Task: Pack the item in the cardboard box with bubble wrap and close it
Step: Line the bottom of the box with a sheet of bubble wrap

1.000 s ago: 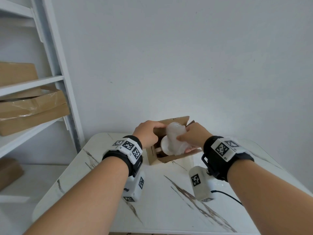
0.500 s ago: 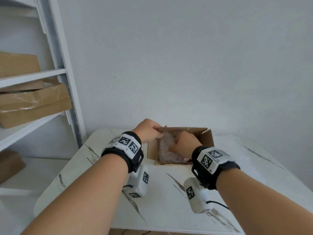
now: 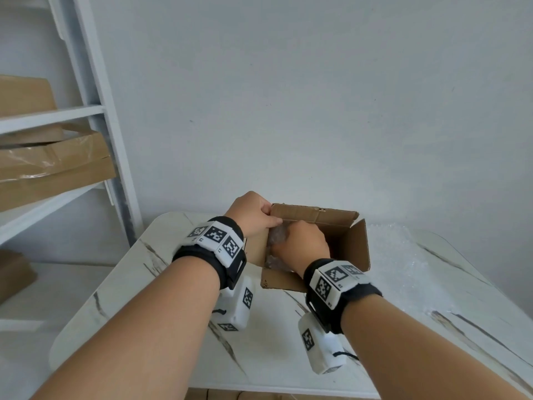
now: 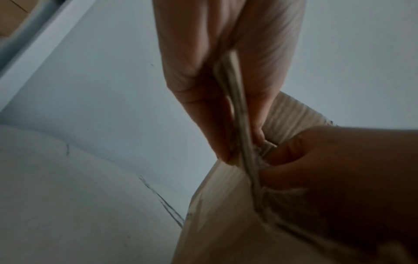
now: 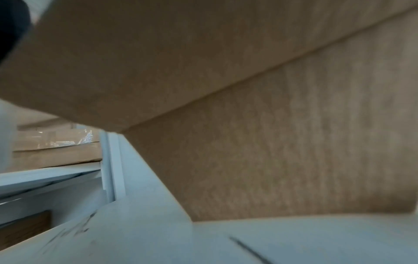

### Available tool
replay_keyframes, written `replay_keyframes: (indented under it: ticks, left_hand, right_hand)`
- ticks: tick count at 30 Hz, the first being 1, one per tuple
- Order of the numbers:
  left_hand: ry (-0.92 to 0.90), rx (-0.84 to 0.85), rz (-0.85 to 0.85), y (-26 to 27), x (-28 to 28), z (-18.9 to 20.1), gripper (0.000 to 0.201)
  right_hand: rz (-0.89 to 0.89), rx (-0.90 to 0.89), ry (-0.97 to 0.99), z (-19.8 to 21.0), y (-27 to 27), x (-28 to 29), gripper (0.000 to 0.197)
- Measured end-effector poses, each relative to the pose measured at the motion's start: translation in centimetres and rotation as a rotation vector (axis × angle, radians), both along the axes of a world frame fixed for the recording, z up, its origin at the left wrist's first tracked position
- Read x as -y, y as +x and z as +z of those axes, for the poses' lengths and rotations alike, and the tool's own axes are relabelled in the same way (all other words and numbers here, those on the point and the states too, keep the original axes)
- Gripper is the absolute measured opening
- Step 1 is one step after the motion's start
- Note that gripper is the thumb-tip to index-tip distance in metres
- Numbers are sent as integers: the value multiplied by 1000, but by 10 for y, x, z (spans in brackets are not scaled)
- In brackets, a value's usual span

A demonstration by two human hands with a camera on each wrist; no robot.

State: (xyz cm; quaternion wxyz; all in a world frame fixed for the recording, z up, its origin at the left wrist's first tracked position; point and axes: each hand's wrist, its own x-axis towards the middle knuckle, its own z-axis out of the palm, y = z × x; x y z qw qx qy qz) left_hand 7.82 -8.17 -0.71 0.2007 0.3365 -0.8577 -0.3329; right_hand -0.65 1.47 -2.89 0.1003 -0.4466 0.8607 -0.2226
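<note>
— Box (image 3: pixel 343 249) sits on the counter (image 3: pixel 178 307) now, wrapped item (image 3: pixel 275 243) inside; a second ago I held it above. Right hand (image 3: pixel 302 246) presses in, grip hidden.

— Left wrist?

— Left hand (image 4: pixel 226 75) pinches the flap (image 4: pixel 239 114). Right wrist: only cardboard. Closing's next.

The cardboard box (image 3: pixel 350 249) walls close round the right-hand fingers (image 3: pixel 284 249); to their right, loose bubble wrap (image 3: pixel 398 255) covers the surface (image 3: pixel 274 336).
</note>
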Motion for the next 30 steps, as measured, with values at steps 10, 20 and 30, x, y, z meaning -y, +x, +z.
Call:
replay_keyframes:
  ticks: [10, 20, 30]
  left_hand:
    - [40, -27, 11, 1, 5, -8, 28]
    - [134, -131, 29, 0, 10, -17, 47]
    - [188, -173, -9, 4, 9, -16, 13]
  right_hand:
    - [315, 175, -46, 24, -22, -28, 21]
    - [496, -754, 195, 20, -15, -17, 41]
    - [534, -722, 215, 3, -10, 3, 38]
